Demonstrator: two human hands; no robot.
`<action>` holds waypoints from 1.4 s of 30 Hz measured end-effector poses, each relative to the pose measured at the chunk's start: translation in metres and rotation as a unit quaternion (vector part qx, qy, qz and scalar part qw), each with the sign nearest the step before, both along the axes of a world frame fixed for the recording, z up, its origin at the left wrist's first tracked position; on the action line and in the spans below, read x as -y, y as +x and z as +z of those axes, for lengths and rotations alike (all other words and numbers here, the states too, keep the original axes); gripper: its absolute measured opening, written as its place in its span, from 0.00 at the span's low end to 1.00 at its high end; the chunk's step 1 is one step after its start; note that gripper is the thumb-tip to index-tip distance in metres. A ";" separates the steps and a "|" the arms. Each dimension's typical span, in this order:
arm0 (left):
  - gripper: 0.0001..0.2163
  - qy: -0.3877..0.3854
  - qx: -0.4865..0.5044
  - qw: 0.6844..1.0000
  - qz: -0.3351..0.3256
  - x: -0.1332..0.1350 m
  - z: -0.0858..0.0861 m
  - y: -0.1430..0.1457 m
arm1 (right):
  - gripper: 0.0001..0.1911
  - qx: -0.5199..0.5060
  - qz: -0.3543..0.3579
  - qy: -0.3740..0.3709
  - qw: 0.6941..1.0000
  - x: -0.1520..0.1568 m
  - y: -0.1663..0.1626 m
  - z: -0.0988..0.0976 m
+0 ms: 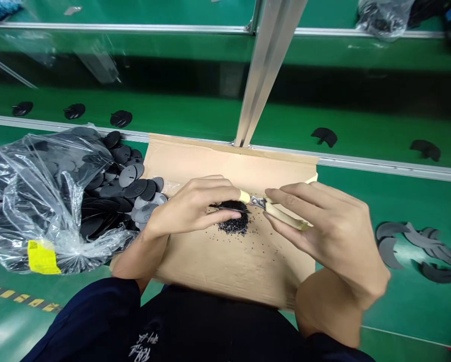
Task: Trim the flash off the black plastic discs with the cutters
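Note:
My left hand point(201, 203) pinches a thin black disc point(231, 207), seen nearly edge-on, between thumb and fingers. A yellow cover point(244, 196) wraps one of its fingertips. My right hand point(323, 221) is closed round small nippers point(286, 215) with pale yellow handles. Their metal head point(257, 202) points left and comes close to the covered fingertip; whether the jaws touch the disc I cannot tell. Under both hands a heap of tiny black bits point(233, 224) lies on a brown cardboard sheet point(225, 264), with stray bits scattered round it.
At left, a clear plastic bag point(33, 186) with a yellow label spills black and grey discs point(135, 188) beside the cardboard. Curved black pieces point(423, 244) lie on the green bench at right. A metal post point(265, 70) rises behind, and small dark parts point(121, 118) line the back ledge.

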State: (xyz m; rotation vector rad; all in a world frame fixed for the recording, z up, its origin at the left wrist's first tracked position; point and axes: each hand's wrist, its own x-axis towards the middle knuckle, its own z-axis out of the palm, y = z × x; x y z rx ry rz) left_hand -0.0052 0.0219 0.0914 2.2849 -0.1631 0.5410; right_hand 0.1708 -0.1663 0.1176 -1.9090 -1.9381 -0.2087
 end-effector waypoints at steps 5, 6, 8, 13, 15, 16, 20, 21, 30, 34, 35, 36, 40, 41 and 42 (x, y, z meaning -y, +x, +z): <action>0.07 -0.003 0.002 1.000 -0.001 0.000 -0.001 0.000 | 0.09 0.007 -0.002 0.000 1.000 0.000 0.000 0.000; 0.07 -0.003 0.002 1.000 0.000 0.000 -0.001 0.000 | 0.09 0.009 -0.002 0.001 1.000 0.000 0.000 0.000; 0.07 -0.005 0.003 1.000 -0.001 0.000 -0.001 0.000 | 0.09 0.010 -0.001 0.000 1.000 0.000 0.001 0.000; 0.08 -0.005 0.001 1.000 -0.006 0.000 -0.001 0.000 | 0.10 0.007 0.000 -0.005 1.000 0.001 0.001 0.000; 0.08 -0.006 0.000 1.000 -0.006 0.000 -0.001 0.000 | 0.10 0.011 0.000 -0.004 1.000 0.001 0.001 0.000; 0.08 -0.006 0.000 1.000 -0.007 0.000 -0.001 0.000 | 0.09 0.014 0.000 -0.003 1.000 0.001 0.001 0.000; 0.08 -0.009 0.001 1.000 -0.008 0.000 0.000 0.000 | 0.09 0.023 0.000 0.004 1.000 0.001 0.001 0.000; 0.08 -0.009 0.000 1.000 -0.008 0.000 0.000 0.000 | 0.09 0.023 0.001 0.004 1.000 0.001 0.001 0.000; 0.13 -0.048 0.014 0.999 0.023 -0.001 -0.002 -0.002 | 0.09 0.008 -0.001 -0.003 1.000 0.002 0.003 -0.001; 0.12 -0.091 0.012 0.994 0.057 -0.001 0.000 -0.002 | 0.08 -0.012 -0.001 0.018 1.000 0.003 0.005 0.000; 0.11 -0.098 0.016 0.993 0.065 -0.001 0.000 -0.002 | 0.09 -0.021 0.000 0.027 0.999 0.003 0.005 0.000; 0.10 -0.104 0.020 0.992 0.071 -0.001 0.000 -0.002 | 0.09 -0.031 0.002 0.040 0.999 0.002 0.005 0.001; 0.09 -0.143 0.043 0.985 0.083 0.002 -0.001 0.001 | 0.13 -0.083 0.012 0.082 0.993 -0.001 0.002 0.002; 0.09 -0.162 0.051 0.982 0.084 0.004 -0.002 0.002 | 0.13 -0.097 0.014 0.088 0.991 -0.003 0.000 0.001; 0.09 -0.185 0.060 0.977 0.085 0.005 -0.004 0.002 | 0.13 -0.111 0.018 0.092 0.989 -0.004 -0.001 0.001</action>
